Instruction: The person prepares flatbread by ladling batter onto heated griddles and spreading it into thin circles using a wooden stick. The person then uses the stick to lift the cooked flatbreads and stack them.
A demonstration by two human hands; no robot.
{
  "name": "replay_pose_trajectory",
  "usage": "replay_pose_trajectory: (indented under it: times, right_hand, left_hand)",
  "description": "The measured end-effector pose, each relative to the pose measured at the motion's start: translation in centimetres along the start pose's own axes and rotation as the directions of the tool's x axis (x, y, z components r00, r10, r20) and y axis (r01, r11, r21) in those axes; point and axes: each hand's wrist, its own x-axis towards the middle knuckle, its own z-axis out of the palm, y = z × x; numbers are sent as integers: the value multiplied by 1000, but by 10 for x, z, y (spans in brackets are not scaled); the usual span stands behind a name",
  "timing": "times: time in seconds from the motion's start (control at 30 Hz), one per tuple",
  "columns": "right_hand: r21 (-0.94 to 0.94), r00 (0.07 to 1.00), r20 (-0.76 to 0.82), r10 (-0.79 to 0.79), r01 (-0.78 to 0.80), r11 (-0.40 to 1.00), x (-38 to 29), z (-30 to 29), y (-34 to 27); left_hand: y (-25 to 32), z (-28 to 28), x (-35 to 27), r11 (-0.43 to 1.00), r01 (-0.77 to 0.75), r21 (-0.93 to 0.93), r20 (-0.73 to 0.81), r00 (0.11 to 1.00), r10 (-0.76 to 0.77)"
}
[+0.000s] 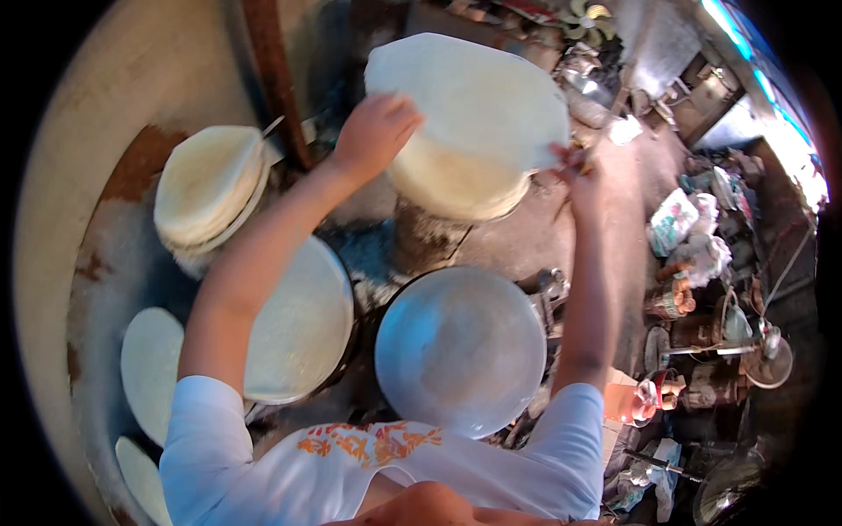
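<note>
A thin, pale flatbread-like sheet spreads over a thick stack of similar sheets ahead of me. My left hand is at the sheet's near left edge, fingers bent onto it; motion blur softens them. At the near right corner my right hand pinches the edge, partly hidden behind the sheet. Closer to my body lie two round pans or griddles. A whitish layer covers the left pan, partly behind my left forearm. The right pan shows a bare grey surface.
A smaller stack of sheets rests at the left near a brown post. Pale round sheets line the curved left side. On the right are plastic bags, a red container and clutter. A fan is at the top.
</note>
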Motion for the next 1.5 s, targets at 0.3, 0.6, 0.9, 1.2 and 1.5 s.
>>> replay_pose_trajectory:
  times: [0.3,0.6,0.9,1.2,1.5]
  right_hand:
    - [-296,965,-197,172,-226,928,-18,-39,207]
    - [-448,961,-183,206,-268,853,-8,-2,216]
    - [-265,924,-48,380,-379,887,-185,41,101]
    - [-124,839,1,544,-540,833,-334,122,15]
    - [-79,793,-21,609,-609,789,-338,117,0]
  left_hand:
    - [-15,111,-116,971,239,-3,339,914,-224]
    - [67,-176,-302,791,585,179,575,590,-567]
    - [125,-249,-382,877,423,228,581,664,-471]
    - [79,-251,-375,951,309,8,460,844,-277]
    - [49,-255,-321,978,197,-68,399,904,-154]
